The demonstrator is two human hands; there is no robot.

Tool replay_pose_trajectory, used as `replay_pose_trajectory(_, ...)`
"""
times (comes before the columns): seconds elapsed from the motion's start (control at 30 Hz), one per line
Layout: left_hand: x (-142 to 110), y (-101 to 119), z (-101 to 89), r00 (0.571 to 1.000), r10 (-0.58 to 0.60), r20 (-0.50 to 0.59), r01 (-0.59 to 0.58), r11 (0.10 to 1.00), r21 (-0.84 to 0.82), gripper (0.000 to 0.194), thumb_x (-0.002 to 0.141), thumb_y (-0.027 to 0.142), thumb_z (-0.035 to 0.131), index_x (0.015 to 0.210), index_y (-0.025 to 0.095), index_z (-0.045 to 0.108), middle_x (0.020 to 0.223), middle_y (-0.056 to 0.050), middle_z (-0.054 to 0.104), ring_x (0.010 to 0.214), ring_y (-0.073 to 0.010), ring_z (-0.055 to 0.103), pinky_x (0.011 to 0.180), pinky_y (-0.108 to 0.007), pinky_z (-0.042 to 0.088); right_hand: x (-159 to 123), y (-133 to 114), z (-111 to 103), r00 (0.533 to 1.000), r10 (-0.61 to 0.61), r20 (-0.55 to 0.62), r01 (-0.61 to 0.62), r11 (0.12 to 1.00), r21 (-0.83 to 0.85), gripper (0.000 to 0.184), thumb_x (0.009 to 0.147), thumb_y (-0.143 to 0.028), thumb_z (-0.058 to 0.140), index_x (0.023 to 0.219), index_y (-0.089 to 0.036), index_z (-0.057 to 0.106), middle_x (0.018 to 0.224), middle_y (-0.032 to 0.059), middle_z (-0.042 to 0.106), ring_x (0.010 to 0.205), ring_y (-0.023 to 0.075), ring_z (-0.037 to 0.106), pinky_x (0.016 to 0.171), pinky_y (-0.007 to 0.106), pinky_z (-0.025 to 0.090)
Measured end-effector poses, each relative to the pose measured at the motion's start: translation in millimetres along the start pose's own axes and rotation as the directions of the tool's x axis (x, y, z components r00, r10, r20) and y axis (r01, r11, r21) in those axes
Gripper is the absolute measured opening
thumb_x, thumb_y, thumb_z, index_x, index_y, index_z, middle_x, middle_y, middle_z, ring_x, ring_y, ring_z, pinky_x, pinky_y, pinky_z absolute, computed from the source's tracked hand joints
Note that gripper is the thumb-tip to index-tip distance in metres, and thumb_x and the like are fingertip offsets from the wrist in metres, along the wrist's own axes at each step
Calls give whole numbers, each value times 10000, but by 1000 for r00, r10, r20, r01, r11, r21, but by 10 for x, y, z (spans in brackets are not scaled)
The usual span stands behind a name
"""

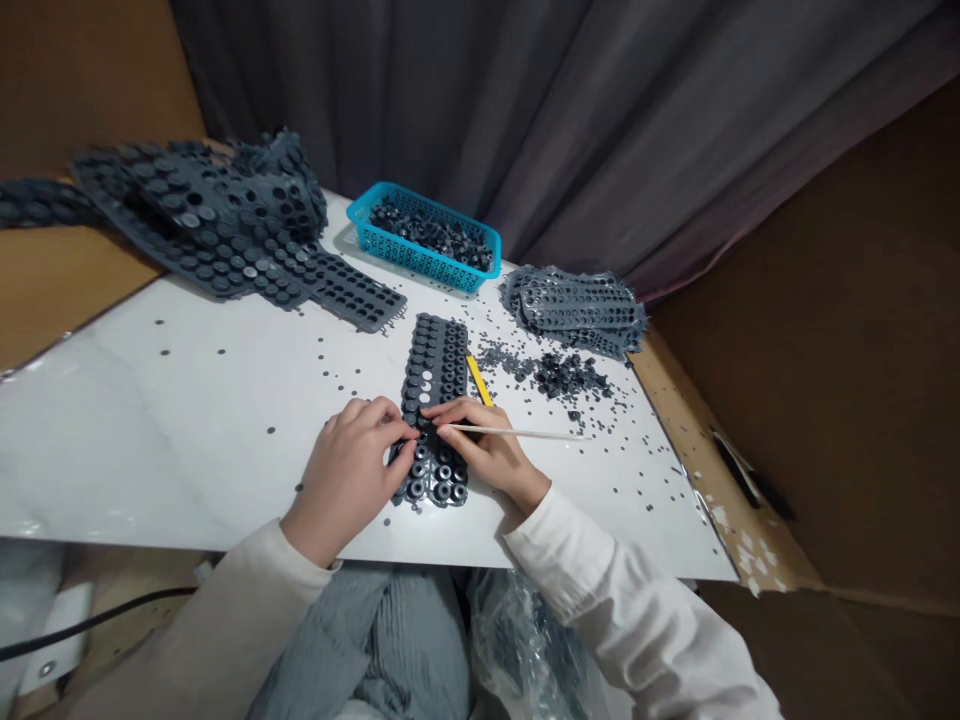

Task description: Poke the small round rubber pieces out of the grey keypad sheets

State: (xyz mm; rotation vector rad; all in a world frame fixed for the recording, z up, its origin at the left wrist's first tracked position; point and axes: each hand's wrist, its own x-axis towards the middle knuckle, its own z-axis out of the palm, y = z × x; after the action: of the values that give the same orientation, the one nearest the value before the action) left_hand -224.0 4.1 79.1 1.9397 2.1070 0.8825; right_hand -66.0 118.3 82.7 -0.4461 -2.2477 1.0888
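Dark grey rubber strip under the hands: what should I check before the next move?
1. Dark grey moulded rubber strip lying flat on the white tabletop: ok.
2. Left hand with fingers against the strip's edge: ok.
3. Right hand holding a thin pale stick: ok.
4. Stick's tip placement: cannot tell, fingers hide it.
5. Every round cell in the strip filled: not ok, several show white tabletop.
6. Turquoise perforated plastic basket upright, holding dark pieces: ok.
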Motion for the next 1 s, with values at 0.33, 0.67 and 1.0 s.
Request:
replay_pose_trajectory(0.33,-1,3,6,1000,9,-7,-9,1000,28,191,862,226,495,835,213,684,928,-52,614,877,-225,527,733,-361,437,-28,77,20,976,-188,111,211,941,-263,179,952,-227,445,889,-202,610,1066,101,690,930,181,637,829,345,523)
replay_pose_trajectory(0.67,8,32,-27,1000,14,22,-15,999,41,191,866,217,496,816,207,681,915,-49,599,870,-226,515,745,-360,436,-20,128,64,992,-107,64,123,913,-389,227,961,-257,422,1005,-214,641,1141,85,648,984,172,633,845,316,547)
replay_pose_trajectory(1.0,2,7,-9,1000,-5,16,5,1000,-10,196,869,223,497,858,203,692,929,-45,608,892,-220,515,782,-363,437,20,43,5,997,-7,-79,6,1000,-17,114,912,-273,548,884,-180,608,988,97,715,966,194,683,811,326,556)
